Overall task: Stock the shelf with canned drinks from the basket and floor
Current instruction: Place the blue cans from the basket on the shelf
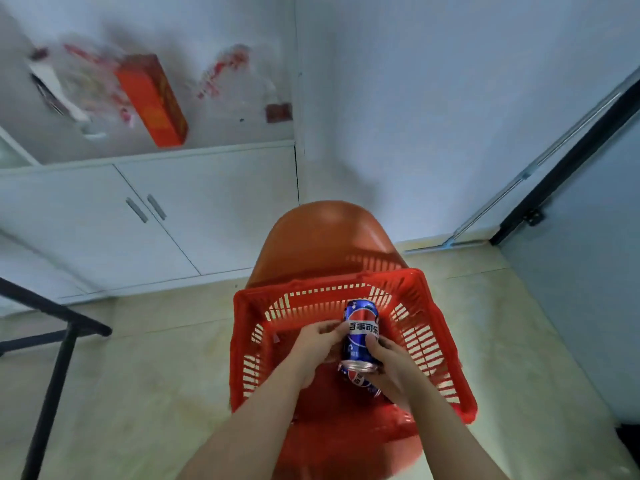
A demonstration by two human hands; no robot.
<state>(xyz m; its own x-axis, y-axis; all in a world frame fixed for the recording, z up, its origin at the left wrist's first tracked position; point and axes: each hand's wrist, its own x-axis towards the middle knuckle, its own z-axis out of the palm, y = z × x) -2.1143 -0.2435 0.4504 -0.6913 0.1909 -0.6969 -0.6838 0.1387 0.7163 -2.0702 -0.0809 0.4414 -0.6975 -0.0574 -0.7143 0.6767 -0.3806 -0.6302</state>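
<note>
Head view looks steeply down past a pale wall [433, 98] to a light floor [156, 375], with a white two-door cabinet [86, 220] along the left. An orange chair [332, 233] stands in the middle, and a red slatted basket [346, 277] sits on its seat, tilted slightly so that its right corner hangs past the seat's edge. A black metal frame [59, 358] stands at the left edge, and an orange box [152, 98] lies blurred on the cabinet's top among other blurred red and white things. Both bare forearms reach into the basket from below. The left hand [318, 344] has its fingers curled against the left side of a blue can [361, 336], and the right hand [388, 365] wraps the can's lower right side; together they hold it above the basket's inside, its silver end toward the camera. A second can [362, 382] shows just beneath it, against the right hand's palm; whether that hand holds it or it lies in the basket cannot be told.
</note>
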